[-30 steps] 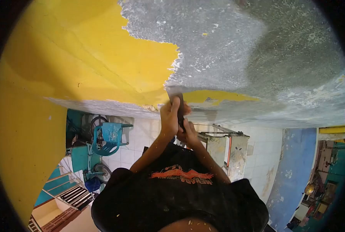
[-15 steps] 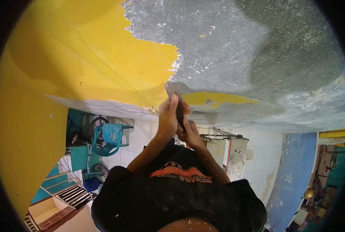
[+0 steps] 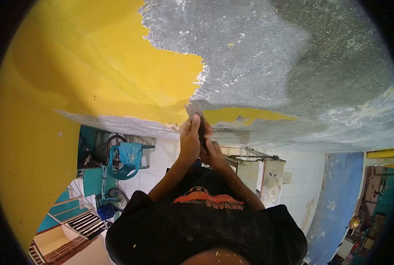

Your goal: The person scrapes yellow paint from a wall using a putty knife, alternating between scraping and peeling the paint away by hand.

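A scraper [image 3: 194, 107] with a flat metal blade and a dark handle is held in both hands, its blade at the torn edge of the yellow paint [image 3: 161, 70]. My left hand [image 3: 190, 140] is closed round the handle near the blade, thumb laid along it. Lower down, my right hand [image 3: 213, 154] closes on the handle's end; part of its fingers is hidden. Bare grey wall [image 3: 250, 57] spreads to the right of the yellow. Just right of the blade runs a leftover yellow strip [image 3: 245, 114].
Below left stand a teal plastic chair [image 3: 127, 161] and a bicycle [image 3: 113, 192]. A worn, paint-stained stand [image 3: 272, 176] is on the right behind my arm. Farther right is a blue peeling wall [image 3: 338, 198]. Paint flakes [image 3: 225, 254] lie on me.
Both hands and the scraper have shifted slightly down and left in the view, the grip unchanged. The blade has come a little lower along the yellow edge.
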`<state>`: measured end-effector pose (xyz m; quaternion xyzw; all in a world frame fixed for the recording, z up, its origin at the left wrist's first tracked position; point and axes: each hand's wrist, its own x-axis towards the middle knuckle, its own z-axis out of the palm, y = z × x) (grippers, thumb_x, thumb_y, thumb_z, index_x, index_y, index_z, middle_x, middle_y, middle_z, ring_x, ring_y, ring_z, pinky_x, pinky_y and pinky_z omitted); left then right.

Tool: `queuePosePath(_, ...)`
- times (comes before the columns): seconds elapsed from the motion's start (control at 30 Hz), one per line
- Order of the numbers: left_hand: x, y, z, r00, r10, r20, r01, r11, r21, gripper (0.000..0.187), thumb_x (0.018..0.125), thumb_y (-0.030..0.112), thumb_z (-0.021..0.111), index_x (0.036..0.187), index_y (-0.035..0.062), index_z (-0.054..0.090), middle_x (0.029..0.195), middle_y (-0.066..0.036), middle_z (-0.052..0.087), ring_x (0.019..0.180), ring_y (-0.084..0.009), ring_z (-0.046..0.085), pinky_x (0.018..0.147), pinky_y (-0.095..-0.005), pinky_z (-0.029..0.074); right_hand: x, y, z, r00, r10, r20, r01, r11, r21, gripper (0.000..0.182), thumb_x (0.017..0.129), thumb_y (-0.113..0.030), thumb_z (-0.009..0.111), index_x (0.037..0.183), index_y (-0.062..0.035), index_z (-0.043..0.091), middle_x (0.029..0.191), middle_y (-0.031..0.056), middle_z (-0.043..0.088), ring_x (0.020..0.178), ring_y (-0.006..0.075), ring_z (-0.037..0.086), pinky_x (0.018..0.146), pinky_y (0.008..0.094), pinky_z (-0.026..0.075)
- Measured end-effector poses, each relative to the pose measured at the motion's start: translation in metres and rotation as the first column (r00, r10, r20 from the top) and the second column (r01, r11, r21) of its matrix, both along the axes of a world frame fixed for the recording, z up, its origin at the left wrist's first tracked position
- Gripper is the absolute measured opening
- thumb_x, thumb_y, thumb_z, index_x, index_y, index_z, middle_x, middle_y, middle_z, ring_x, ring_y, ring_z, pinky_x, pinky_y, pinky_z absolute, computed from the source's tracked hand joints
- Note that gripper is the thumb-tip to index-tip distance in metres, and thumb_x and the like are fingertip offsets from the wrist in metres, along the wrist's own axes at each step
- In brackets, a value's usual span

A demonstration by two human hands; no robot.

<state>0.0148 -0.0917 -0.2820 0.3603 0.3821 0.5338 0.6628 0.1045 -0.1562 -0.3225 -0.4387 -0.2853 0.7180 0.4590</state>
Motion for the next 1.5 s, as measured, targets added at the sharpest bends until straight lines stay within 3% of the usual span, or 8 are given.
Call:
queuePosePath(0.17, -0.001, 0.004, -0.015, 0.985, -0.057, -0.161, 0.063, 0.997, 0.037, 0.039, 0.095, 0.037, 0.042, 0.078, 0.004, 0.053, 0.065, -0.002, 0.053, 0.058, -0.0091, 0.049, 0.054, -0.0217, 0.038, -0.007, -0.003, -0.078, 0.993, -0.065, 0.101, 0.068, 0.997, -0.035, 0.048, 0.095, -0.046, 0.031, 0.07, -0.0077, 0.044, 0.056, -0.0007, 0.041, 0.046, 0.0086, 0.035, 0.043, 0.0225, 0.024)
queuePosePath(0.27, 0.01, 0.023, 0.033, 0.999, 0.023, -0.028, -0.019, 0.989, 0.146, 0.038, 0.095, 0.035, 0.043, 0.078, 0.0028, 0.053, 0.064, -0.003, 0.054, 0.057, -0.0092, 0.051, 0.052, -0.0219, 0.039, -0.002, 0.034, -0.009, 0.952, -0.184, 0.245, 0.068, 0.906, 0.417, 0.049, 0.095, -0.048, 0.032, 0.069, -0.0076, 0.044, 0.052, -0.0009, 0.038, 0.042, 0.0086, 0.032, 0.041, 0.0232, 0.022)
queuePosePath(0.37, 0.008, 0.018, 0.054, 0.999, 0.024, -0.023, -0.019, 0.983, 0.182, 0.037, 0.095, 0.034, 0.043, 0.079, 0.0026, 0.054, 0.064, -0.004, 0.055, 0.057, -0.0095, 0.051, 0.051, -0.0219, 0.04, 0.002, 0.036, 0.017, 0.987, 0.032, -0.155, 0.02, 0.947, 0.321, 0.05, 0.094, -0.049, 0.032, 0.068, -0.0083, 0.043, 0.049, -0.0013, 0.035, 0.039, 0.0087, 0.029, 0.039, 0.0238, 0.02)
queuePosePath(0.6, 0.006, -0.015, -0.007, 0.99, -0.094, -0.107, 0.094, 0.996, -0.004, 0.04, 0.094, 0.039, 0.043, 0.077, 0.0036, 0.053, 0.065, -0.005, 0.055, 0.056, -0.0107, 0.05, 0.054, -0.0235, 0.04, -0.015, -0.001, -0.1, 0.78, -0.502, 0.373, 0.157, 0.735, 0.66, 0.049, 0.095, -0.046, 0.032, 0.068, -0.0068, 0.043, 0.05, -0.0001, 0.037, 0.039, 0.0092, 0.03, 0.038, 0.0242, 0.022)
queuePosePath(0.7, 0.008, 0.01, -0.004, 0.999, -0.05, -0.019, 0.05, 0.999, -0.015, 0.041, 0.094, 0.039, 0.043, 0.077, 0.0035, 0.053, 0.063, -0.004, 0.053, 0.054, -0.0103, 0.047, 0.053, -0.0227, 0.038, -0.006, -0.009, -0.035, 0.965, -0.234, -0.116, 0.212, 0.962, -0.174, 0.047, 0.096, -0.042, 0.035, 0.066, -0.0068, 0.043, 0.051, 0.0007, 0.038, 0.038, 0.009, 0.03, 0.038, 0.0241, 0.023)
queuePosePath(1.07, 0.0, -0.01, 0.016, 0.995, -0.098, 0.014, 0.098, 0.995, 0.02, 0.039, 0.095, 0.037, 0.042, 0.08, 0.0029, 0.054, 0.061, -0.003, 0.051, 0.05, -0.0085, 0.044, 0.048, -0.0209, 0.036, 0.006, -0.01, -0.002, 0.991, -0.029, 0.13, 0.017, 0.996, 0.091, 0.048, 0.094, -0.046, 0.037, 0.063, -0.0097, 0.039, 0.053, -0.0028, 0.035, 0.043, 0.0075, 0.03, 0.041, 0.0239, 0.022)
queuePosePath(1.17, 0.01, -0.012, 0.006, 0.996, -0.066, 0.057, 0.072, 0.992, -0.106, 0.043, 0.094, 0.039, 0.042, 0.075, 0.0029, 0.053, 0.058, -0.001, 0.049, 0.048, -0.0076, 0.042, 0.046, -0.0204, 0.034, 0.007, -0.018, -0.013, 0.984, 0.0, -0.18, 0.004, 1.0, 0.02, 0.047, 0.093, -0.047, 0.038, 0.065, -0.0098, 0.04, 0.055, -0.003, 0.035, 0.044, 0.0077, 0.031, 0.04, 0.024, 0.021)
queuePosePath(1.5, 0.009, 0.029, 0.085, 0.994, -0.099, 0.036, 0.084, 0.951, 0.298, 0.037, 0.095, 0.033, 0.042, 0.081, 0.002, 0.054, 0.062, -0.005, 0.055, 0.048, -0.0073, 0.046, 0.046, -0.0205, 0.036, -0.005, 0.033, 0.074, 0.969, -0.193, -0.154, 0.229, 0.936, 0.267, 0.044, 0.092, -0.05, 0.04, 0.072, -0.0097, 0.041, 0.053, -0.0032, 0.032, 0.042, 0.0068, 0.027, 0.039, 0.0216, 0.021)
